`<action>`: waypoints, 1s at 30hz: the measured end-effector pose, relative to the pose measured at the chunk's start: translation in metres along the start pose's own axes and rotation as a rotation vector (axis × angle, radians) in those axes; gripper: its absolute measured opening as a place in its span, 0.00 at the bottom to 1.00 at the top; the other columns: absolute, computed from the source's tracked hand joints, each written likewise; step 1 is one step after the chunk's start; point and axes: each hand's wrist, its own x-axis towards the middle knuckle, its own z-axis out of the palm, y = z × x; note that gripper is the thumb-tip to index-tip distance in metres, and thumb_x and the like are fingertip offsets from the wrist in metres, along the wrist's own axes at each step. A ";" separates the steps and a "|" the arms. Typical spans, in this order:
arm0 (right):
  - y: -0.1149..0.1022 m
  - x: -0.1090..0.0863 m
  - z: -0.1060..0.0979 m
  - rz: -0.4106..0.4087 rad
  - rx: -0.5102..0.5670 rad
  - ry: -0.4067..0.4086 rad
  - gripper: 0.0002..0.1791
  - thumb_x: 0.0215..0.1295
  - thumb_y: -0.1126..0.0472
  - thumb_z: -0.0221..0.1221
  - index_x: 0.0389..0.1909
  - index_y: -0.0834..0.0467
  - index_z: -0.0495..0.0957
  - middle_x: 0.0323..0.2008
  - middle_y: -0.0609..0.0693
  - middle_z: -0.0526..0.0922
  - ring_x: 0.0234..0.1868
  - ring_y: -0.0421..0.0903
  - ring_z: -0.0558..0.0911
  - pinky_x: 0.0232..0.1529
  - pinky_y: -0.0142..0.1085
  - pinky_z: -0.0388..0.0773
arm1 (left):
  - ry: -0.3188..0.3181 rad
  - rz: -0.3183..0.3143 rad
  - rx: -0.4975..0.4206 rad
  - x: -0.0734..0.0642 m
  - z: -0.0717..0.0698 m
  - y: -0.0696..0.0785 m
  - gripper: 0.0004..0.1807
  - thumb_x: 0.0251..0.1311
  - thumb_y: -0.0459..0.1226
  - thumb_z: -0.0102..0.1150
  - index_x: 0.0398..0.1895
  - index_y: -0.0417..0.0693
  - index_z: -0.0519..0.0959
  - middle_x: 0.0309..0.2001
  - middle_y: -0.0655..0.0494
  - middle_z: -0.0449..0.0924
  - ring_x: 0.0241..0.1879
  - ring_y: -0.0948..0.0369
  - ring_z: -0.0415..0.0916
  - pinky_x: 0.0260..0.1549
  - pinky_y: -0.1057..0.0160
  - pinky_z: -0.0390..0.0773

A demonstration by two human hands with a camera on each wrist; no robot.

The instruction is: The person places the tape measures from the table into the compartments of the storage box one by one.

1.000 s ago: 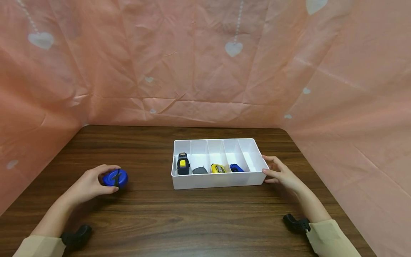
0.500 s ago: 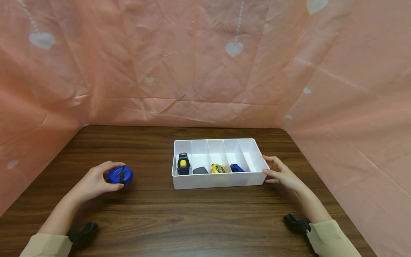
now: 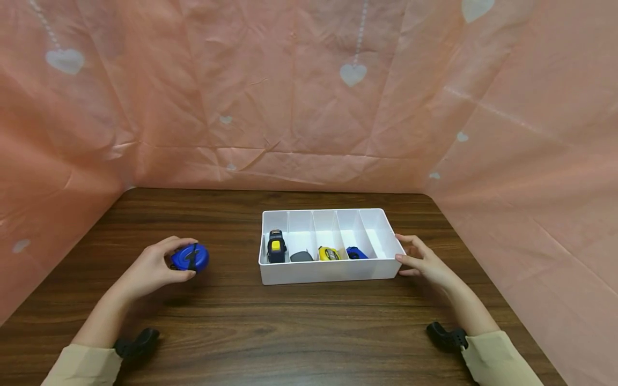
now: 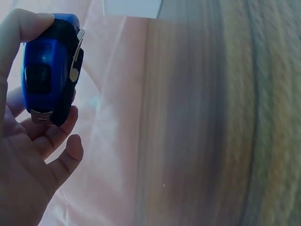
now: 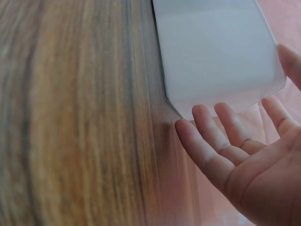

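Observation:
My left hand (image 3: pixel 154 268) holds a blue tape measure (image 3: pixel 191 258) by its rim, over the table at the left. In the left wrist view the tape measure (image 4: pixel 44 70) shows a black strip, a metal clip and the tape's metal end. A white divided box (image 3: pixel 333 272) sits at mid-table. The fingers of my right hand (image 3: pixel 425 264) touch its right end, with the thumb at the near corner. The right wrist view shows these fingers fairly straight against the box wall (image 5: pixel 216 52). A black tape measure (image 3: pixel 276 247) with a yellow button stands in the leftmost compartment.
To its right, in separate compartments, lie a dark grey rounded thing (image 3: pixel 301 257), a yellow tape measure (image 3: pixel 329 253) and a blue one (image 3: pixel 356 253), partly hidden by the front wall. Pink cloth (image 3: pixel 289 107) hangs around the brown wooden table (image 3: pixel 299 332).
My left hand has moved to the right and slightly away from me, carrying the blue tape measure closer to the box. The right hand and the box have stayed put.

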 end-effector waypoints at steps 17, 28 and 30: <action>0.001 0.001 0.000 -0.005 0.003 0.001 0.33 0.70 0.62 0.55 0.70 0.66 0.52 0.56 0.75 0.65 0.47 0.44 0.77 0.44 0.52 0.77 | 0.014 0.021 -0.056 0.013 0.005 0.016 0.33 0.46 0.39 0.75 0.58 0.46 0.75 0.45 0.55 0.76 0.38 0.57 0.73 0.31 0.63 0.76; 0.000 0.000 0.001 -0.009 0.004 0.007 0.33 0.69 0.62 0.55 0.69 0.67 0.52 0.55 0.74 0.66 0.46 0.42 0.77 0.44 0.52 0.77 | 0.039 0.061 -0.069 0.020 0.011 0.024 0.32 0.44 0.37 0.76 0.57 0.48 0.76 0.44 0.58 0.76 0.37 0.58 0.72 0.32 0.63 0.75; 0.000 0.000 0.001 -0.004 0.003 0.010 0.33 0.69 0.62 0.56 0.69 0.66 0.52 0.54 0.73 0.66 0.46 0.43 0.77 0.44 0.52 0.77 | 0.038 0.059 -0.073 0.022 0.012 0.025 0.32 0.44 0.36 0.76 0.57 0.48 0.76 0.44 0.58 0.76 0.37 0.58 0.72 0.31 0.64 0.75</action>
